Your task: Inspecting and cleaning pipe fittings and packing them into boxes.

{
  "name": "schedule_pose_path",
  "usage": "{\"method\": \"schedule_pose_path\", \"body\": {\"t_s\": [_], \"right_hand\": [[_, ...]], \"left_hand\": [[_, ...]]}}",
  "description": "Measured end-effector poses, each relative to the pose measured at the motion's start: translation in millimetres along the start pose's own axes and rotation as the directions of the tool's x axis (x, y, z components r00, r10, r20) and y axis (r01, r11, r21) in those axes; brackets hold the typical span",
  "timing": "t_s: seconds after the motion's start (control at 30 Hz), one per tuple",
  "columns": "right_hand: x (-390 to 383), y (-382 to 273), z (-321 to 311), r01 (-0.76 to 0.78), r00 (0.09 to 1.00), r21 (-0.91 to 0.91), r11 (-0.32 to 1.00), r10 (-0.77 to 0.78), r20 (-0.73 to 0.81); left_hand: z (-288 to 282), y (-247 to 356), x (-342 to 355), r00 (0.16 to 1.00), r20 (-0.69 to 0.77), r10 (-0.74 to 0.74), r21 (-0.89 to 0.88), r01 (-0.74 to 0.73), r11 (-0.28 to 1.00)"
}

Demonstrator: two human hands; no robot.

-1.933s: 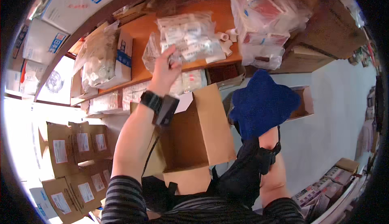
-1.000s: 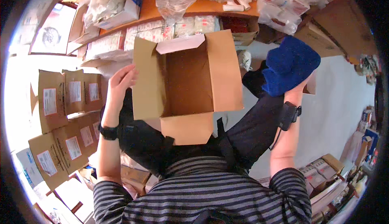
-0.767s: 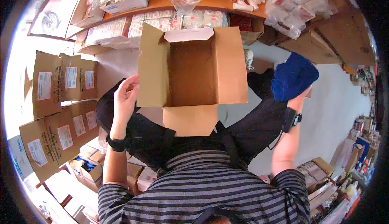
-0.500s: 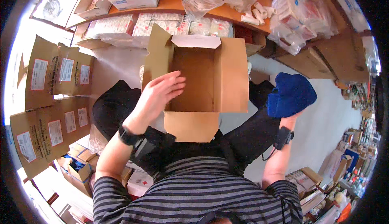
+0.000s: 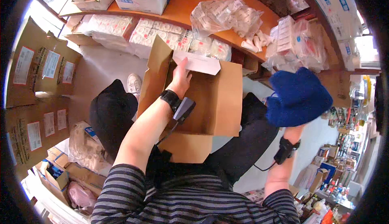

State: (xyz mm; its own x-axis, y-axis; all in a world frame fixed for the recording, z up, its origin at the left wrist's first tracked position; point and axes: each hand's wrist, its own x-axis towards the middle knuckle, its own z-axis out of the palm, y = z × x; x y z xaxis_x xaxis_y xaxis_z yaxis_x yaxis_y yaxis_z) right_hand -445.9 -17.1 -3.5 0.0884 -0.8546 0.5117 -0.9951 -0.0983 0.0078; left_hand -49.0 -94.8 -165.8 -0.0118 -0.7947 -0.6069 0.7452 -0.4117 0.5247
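Observation:
An open brown cardboard box (image 5: 219,98) rests on my lap, flaps up. My left hand (image 5: 180,77) reaches into it and presses on the far white-lined flap (image 5: 198,63); a black wrist strap with a small device sits on that forearm. My right hand is hidden inside a thick blue mitten (image 5: 298,97), held off to the right of the box and gripping nothing I can see. A black device is strapped to the right wrist too.
An orange wooden shelf (image 5: 190,5) above carries bagged white items (image 5: 227,17) and boxes. Rows of white packets (image 5: 154,35) lie under it. Labelled cardboard cartons (image 5: 40,70) stack on the left. A white shoe (image 5: 134,83) shows on the floor.
My left hand dropped from the shelf to the box edge, then moved inside toward the far flap. The view tilted down onto the box. The mittened right hand stayed at the right.

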Motion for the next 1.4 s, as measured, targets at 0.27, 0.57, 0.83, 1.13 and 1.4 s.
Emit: {"method": "schedule_pose_path", "body": {"t_s": [0.27,0.57,0.83,1.13,1.4], "right_hand": [[63,-174,-18,-0.088,0.986,0.395,0.914,0.024,0.164],[62,-191,-38,-0.44,0.879,0.585,-0.681,-0.194,0.435],[14,-115,-36,-0.081,0.992,0.723,-0.686,0.015,0.125],[-34,-53,-109,-0.179,0.855,0.858,0.482,0.508,-0.107],[-64,-30,-121,-0.286,0.852,0.808,0.515,0.522,-0.031]], "left_hand": [[1,-2,-24,0.98,0.197,0.006,-0.275,0.05,0.96],[-6,50,-87,0.957,0.288,-0.021,-0.258,0.099,0.961],[29,79,-121,0.96,0.273,-0.063,0.011,0.062,0.998],[105,53,-147,0.948,0.294,-0.122,0.119,0.091,0.989],[138,4,-181,0.897,0.404,-0.18,0.067,0.167,0.984]]}}
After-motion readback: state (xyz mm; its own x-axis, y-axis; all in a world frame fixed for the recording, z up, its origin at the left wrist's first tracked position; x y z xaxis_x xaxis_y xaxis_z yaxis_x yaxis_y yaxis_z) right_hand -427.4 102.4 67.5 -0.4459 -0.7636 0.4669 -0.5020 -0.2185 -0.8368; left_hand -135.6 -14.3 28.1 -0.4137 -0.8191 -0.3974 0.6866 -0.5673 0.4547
